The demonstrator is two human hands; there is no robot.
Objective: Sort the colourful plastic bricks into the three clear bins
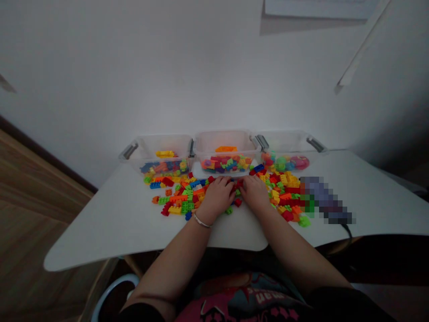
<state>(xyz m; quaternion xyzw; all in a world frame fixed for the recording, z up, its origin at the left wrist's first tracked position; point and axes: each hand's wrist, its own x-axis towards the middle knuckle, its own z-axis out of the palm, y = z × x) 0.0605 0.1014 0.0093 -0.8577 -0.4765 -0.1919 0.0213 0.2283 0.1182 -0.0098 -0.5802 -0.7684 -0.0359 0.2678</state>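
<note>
My left hand [219, 195] and my right hand [255, 193] are close together over a heap of plastic building bricks in the middle of the white table. Both have curled fingers. A small red building brick [238, 184] shows between the fingertips, with both hands at it; its full shape is hidden. Around my left hand lie green bricks [187, 206], orange and yellow ones, while a loose red brick [237, 202] sits between the wrists. To the right of my right hand are yellow bricks [291, 180] and several red ones.
Along the wall stand three clear bins: a left bin [167, 142], a middle bin [228, 136] and a right bin [288, 138], each holding coloured pieces. A blurred-out object [323, 199] with a dark cable lies on the right. The table's front edge [134, 258] runs near my forearms.
</note>
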